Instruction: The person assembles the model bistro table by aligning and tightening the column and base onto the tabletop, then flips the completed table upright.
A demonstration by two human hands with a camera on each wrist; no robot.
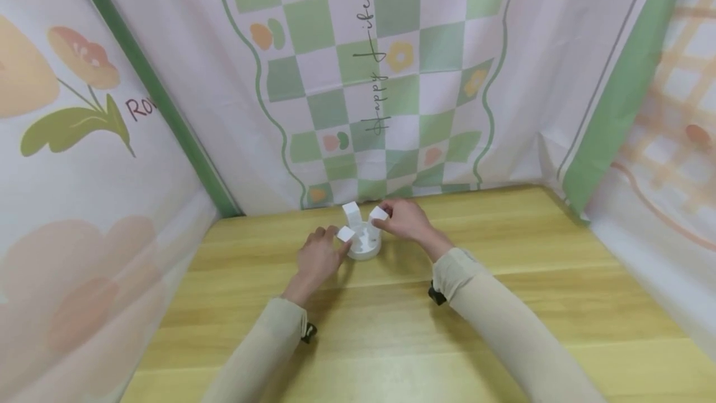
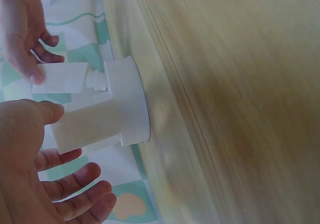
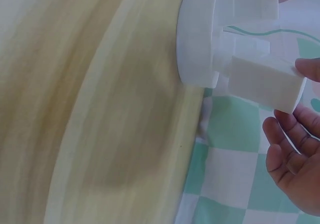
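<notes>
A round white base (image 1: 365,254) stands on the table near its back edge, with white rectangular blocks around its top. My left hand (image 1: 319,257) pinches the left block (image 1: 345,234) between thumb and fingers; its lower end meets the base in the left wrist view. My right hand (image 1: 408,219) pinches the right block (image 1: 378,213) by its outer end. That block has a narrower neck (image 2: 96,80) pointing at the base, and it leans somewhat in the right wrist view. A third block (image 1: 351,211) rises at the back, untouched by either hand.
The wooden table (image 1: 386,341) stretches toward me and to both sides. Just behind the base hangs a checkered green and white curtain (image 1: 391,160). More printed cloth (image 1: 112,235) encloses the left side, and cloth (image 1: 660,160) encloses the right.
</notes>
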